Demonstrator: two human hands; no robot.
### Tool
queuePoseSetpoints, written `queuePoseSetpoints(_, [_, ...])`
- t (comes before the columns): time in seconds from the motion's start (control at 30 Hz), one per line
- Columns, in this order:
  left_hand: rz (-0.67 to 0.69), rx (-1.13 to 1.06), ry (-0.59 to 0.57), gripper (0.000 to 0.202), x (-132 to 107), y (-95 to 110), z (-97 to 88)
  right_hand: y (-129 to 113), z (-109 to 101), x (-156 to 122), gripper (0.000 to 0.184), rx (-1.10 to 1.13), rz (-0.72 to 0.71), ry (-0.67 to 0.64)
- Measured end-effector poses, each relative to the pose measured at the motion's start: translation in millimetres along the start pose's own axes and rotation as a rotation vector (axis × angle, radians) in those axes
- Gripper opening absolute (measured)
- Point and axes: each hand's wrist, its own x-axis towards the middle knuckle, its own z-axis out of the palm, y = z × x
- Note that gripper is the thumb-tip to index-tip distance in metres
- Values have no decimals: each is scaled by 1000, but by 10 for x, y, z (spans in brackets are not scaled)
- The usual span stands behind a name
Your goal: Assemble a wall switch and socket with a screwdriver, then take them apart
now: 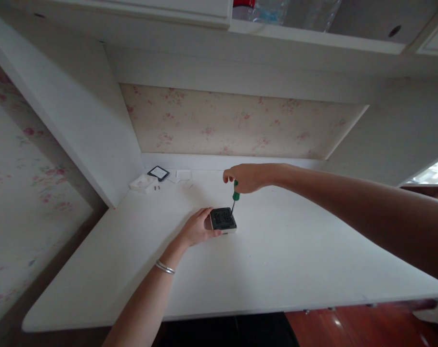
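Observation:
On the white desk lies a small square box-like unit (223, 220) with a black top and white sides. My left hand (197, 227) grips its left side, fingers at the far corner and thumb along the near edge. Above it, my right hand (248, 177) is closed round a green-handled screwdriver (236, 195). The screwdriver stands nearly upright, its tip down at the right part of the black top. Whether the tip sits in a screw is too small to tell.
At the desk's (276, 260) back left are a white open box (143, 183), a dark-framed square plate (158, 173), two small screw-like pieces (157, 188) and a white square piece (183, 175). A shelf (312, 41) with plastic bottles hangs overhead. A side panel (74, 106) stands left.

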Motion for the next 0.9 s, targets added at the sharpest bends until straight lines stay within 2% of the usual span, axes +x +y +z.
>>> queuePoseSetpoints(0.07, [-2, -4, -3, 74, 2, -8, 5, 4, 7, 1, 49, 29, -4, 11])
queuePoseSetpoints(0.2, [-6, 7, 1, 76, 4, -35, 15, -11, -18, 1, 42, 56, 128, -103])
queuePoseSetpoints(0.27, [-4, 6, 8, 76, 2, -46, 17, -11, -31, 3, 34, 6, 79, -91])
queuePoseSetpoints(0.37, [1, 2, 10, 76, 0, -56, 16, 5, -21, 24, 44, -55, -41, -19])
queuePoseSetpoints(0.53, [-2, 4, -6, 76, 3, -49, 8, 24, 25, 68, 38, -73, 90, 54])
queuePoseSetpoints(0.6, [-4, -3, -10, 76, 2, -46, 3, 23, 31, 63, 29, -79, 56, 71])
queuePoseSetpoints(0.7, [-8, -13, -13, 76, -2, -47, -3, 15, 21, 44, 42, -44, -35, 34])
queuePoseSetpoints(0.73, [-8, -16, -14, 76, -4, -46, -6, 11, 15, 40, 44, -31, -19, 17])
queuePoseSetpoints(0.83, [-1, -24, -16, 75, -6, -36, -16, 0, -2, 43, 34, -19, 117, -13])
queuePoseSetpoints(0.9, [6, -28, -14, 74, -6, -27, -22, -5, -8, 43, 32, -22, 118, 1])
